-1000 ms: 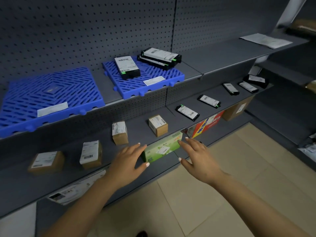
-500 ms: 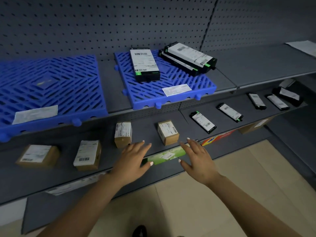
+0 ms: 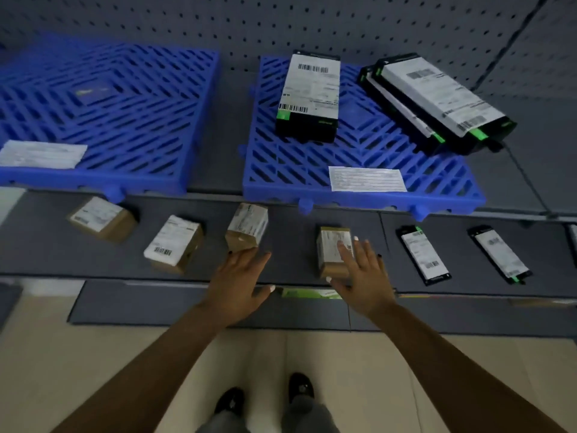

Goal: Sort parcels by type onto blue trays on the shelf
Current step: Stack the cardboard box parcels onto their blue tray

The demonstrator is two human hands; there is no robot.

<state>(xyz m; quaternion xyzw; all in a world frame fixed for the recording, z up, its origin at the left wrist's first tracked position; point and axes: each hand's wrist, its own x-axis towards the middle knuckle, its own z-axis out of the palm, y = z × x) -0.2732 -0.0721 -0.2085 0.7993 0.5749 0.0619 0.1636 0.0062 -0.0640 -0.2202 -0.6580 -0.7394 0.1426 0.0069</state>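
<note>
Four brown cardboard parcels sit along your lower shelf [image 3: 296, 245] under the two blue trays, and your right hand [image 3: 363, 276] lies spread on the rightmost parcel [image 3: 332, 245] without gripping, while your left hand [image 3: 240, 282], fingers open, nears the third parcel [image 3: 246, 226].

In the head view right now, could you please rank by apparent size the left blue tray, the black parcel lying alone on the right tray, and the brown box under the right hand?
1. left blue tray
2. lone black parcel
3. brown box, partly covered by the right hand
</note>
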